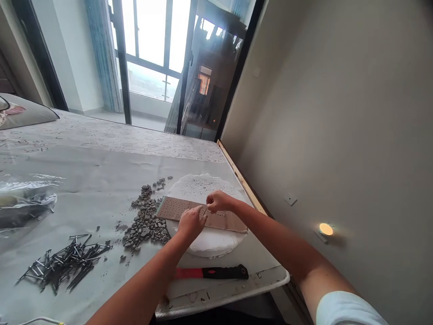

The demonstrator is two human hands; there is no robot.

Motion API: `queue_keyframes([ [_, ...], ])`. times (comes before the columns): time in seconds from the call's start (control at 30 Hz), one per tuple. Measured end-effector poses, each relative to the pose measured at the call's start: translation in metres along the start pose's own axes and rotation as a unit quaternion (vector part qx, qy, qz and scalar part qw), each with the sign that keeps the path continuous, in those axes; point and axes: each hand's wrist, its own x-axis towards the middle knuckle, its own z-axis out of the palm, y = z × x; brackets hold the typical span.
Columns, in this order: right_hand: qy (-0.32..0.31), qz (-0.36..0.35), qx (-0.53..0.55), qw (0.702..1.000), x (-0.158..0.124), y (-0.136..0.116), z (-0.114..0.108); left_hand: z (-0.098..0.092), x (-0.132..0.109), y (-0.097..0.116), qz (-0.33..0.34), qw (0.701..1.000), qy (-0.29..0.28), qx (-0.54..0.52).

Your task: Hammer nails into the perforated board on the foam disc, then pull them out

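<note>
A nail is being set into one perforated brown board [176,208], which lies on one white foam disc [209,241] near the bed's [101,180] right edge. The right hand [218,201] pinches a thin nail [204,211] upright over a hole; the left hand [191,222] presses flat, steadying the board. One red-and-black handled tool [211,272] lies by the near edge, one loose pile of nails [64,262] to the left, uncountable.

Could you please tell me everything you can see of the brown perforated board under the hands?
The brown perforated board is a thin, flat strip, cardboard-like, dotted with rows of small holes. It lies across the white foam disc. The left hand presses on it; the right hand pinches a nail at its surface.
</note>
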Motion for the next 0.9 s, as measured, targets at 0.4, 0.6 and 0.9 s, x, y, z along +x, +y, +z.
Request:
queue_keyframes([
  [0.4, 0.058, 0.006, -0.226, 0.973, -0.006, 0.028, 0.038, 0.02, -0.012, -0.002, 0.142, 0.984, -0.061, 0.092],
  [0.6, 0.012, -0.039, -0.33, 0.943, 0.0, 0.033, 0.064, 0.031, -0.007, -0.004, 0.155, 0.976, -0.101, 0.117],
  [0.9, -0.046, -0.118, -0.384, 0.915, 0.011, 0.042, 0.064, 0.033, 0.002, 0.0, 0.128, 0.979, -0.118, 0.108],
])
